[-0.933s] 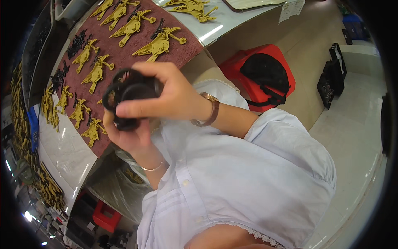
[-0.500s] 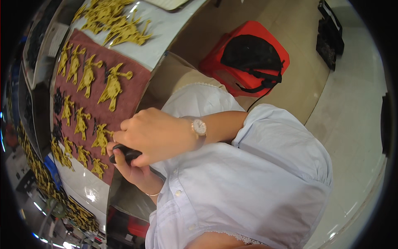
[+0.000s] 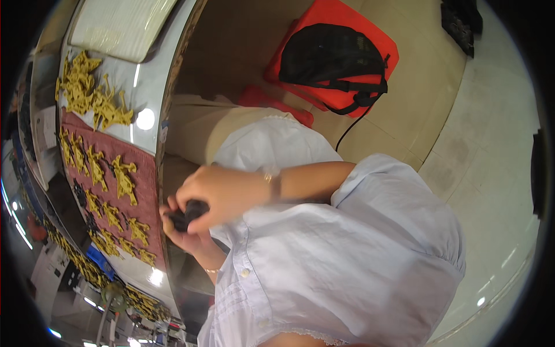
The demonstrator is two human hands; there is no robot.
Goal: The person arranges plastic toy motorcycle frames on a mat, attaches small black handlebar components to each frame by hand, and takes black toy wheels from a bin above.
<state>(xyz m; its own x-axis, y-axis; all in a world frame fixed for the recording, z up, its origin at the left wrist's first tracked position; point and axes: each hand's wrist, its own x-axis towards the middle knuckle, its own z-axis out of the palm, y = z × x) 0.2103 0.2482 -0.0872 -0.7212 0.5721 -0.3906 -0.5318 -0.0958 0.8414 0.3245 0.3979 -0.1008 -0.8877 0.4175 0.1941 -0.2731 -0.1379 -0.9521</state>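
Both hands meet in front of my shirt, beside the table edge. My left hand (image 3: 199,244), with a thin bracelet at the wrist, has its fingers curled around a small black piece (image 3: 178,221). My right hand (image 3: 226,194), wearing a watch (image 3: 270,184) and slightly smeared by motion, pinches a rounded black part (image 3: 196,209) against it. I cannot tell whether these are one object or two. On the table to the left, yellow branching moulded pieces (image 3: 124,178) lie in rows on a reddish-brown cloth (image 3: 148,173).
More yellow pieces (image 3: 78,87) are heaped beyond the cloth on the white tabletop (image 3: 147,87). A pale, film-covered panel (image 3: 118,26) lies behind them. A black bag (image 3: 332,58) rests on a red stool (image 3: 370,29). Small dark parts (image 3: 80,194) sit along the cloth's far side.
The view has shifted, bringing the pale panel into sight and moving the table leftward in the picture. More of the rounded black part now shows between my right fingers. Both hands stay together.
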